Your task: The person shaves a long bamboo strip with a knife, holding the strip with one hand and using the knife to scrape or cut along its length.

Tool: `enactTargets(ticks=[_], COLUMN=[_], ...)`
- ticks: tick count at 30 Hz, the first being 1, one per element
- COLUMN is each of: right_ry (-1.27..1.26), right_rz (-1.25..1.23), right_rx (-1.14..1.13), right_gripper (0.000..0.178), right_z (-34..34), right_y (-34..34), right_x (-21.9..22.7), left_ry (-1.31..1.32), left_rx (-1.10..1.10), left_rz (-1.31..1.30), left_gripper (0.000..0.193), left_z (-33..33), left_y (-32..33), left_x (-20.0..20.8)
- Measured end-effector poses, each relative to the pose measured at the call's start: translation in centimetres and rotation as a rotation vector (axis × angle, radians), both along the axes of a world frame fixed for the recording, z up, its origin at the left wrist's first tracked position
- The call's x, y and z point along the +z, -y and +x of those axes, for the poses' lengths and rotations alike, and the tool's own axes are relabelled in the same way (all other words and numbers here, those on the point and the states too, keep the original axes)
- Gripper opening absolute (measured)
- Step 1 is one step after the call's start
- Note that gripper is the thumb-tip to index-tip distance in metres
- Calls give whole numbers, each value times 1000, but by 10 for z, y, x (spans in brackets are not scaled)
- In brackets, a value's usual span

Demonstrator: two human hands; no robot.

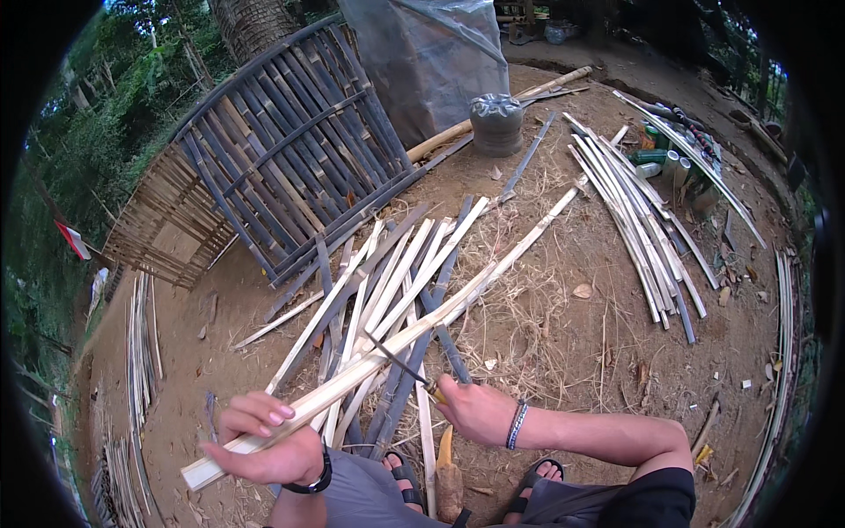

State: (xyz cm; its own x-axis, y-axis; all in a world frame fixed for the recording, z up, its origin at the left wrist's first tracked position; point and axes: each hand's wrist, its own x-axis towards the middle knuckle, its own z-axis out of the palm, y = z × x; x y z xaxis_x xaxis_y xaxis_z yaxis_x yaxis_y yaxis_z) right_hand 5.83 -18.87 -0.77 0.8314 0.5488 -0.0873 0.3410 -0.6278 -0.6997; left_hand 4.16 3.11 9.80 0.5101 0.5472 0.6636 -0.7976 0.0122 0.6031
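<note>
A long pale bamboo strip (352,377) runs slantwise from the lower left toward the upper right. My left hand (268,440) is closed round its near end, with the thumb on one side and the fingers on the other. My right hand (475,412) grips a knife (400,363) by its yellowish handle. The thin dark blade crosses the strip and appears to touch its edge. Under the strip lies a loose pile of split bamboo slats (387,282), some pale and some dark. Between my feet stands a brown, horn-shaped piece with a yellow tip (446,471).
Bundled pale strips (625,220) lie on the right, near bottles and cut bamboo tubes (673,167). Dark slatted bamboo panels (290,150) lean at the back left. Beyond the pile are a dark round pot-like container (495,128) and plastic sheeting (422,66). Shavings cover the dirt.
</note>
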Motion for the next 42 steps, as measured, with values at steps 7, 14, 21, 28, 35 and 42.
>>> enactTargets(ticks=[7, 14, 21, 28, 35, 42], right_ry=[112, 126, -155, 63, 12, -11], right_rz=[24, 56, -23, -155, -106, -100], right_rx=[-69, -98, -96, -121, -148, -274], right_gripper=[23, 21, 24, 22, 25, 23], right_z=[-2, -19, -56, -44, -39, -22], right_y=[25, 46, 56, 52, 42, 60], right_x=[5, 5, -33, -55, -72, -76], left_ry=[178, 75, -127, -103, -286, -176], left_rx=[51, -375, -510, -701, -355, -465], left_rz=[-318, -246, -162, 25, -272, -131], left_gripper=[50, 52, 56, 50, 51, 46], left_z=[-28, -41, -23, -25, -13, -25], left_y=[-10, -18, -8, -7, -9, 9], left_x=[70, 44, -17, -24, -38, -40])
